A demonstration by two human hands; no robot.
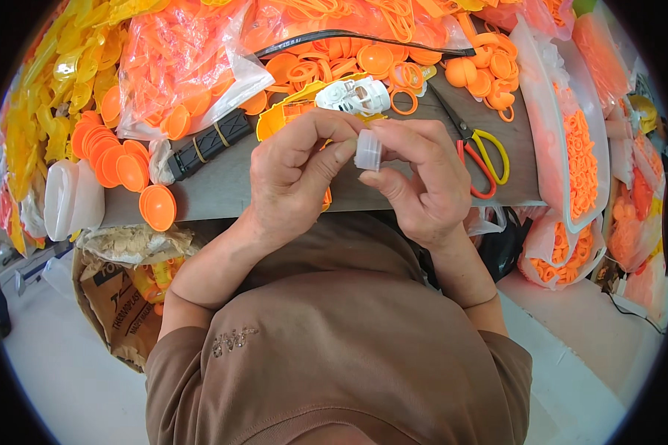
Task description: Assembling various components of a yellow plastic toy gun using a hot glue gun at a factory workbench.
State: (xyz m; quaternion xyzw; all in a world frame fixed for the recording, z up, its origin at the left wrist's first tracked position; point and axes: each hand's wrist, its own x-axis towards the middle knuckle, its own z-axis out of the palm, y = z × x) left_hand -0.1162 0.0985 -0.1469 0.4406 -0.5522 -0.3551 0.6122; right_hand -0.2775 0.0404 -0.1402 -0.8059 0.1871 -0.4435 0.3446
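Note:
Just past the table's near edge, my two hands meet around a small, translucent ribbed plastic piece, short and roughly cylindrical. My right hand grips it between thumb and fingers from the right. My left hand is closed in a pinch, thumb and fingertips at the piece's left side. Behind the fingers lies a white openwork plastic part, beside a yellow-orange plastic part that my left hand partly covers. Scissors with one yellow and one red handle loop rest to the right of my right hand.
Orange discs spread along the table's left side, near a black block with bands. Bags of orange parts cover the back. A clear bin of small orange pieces stands right. Below left is an open paper sack.

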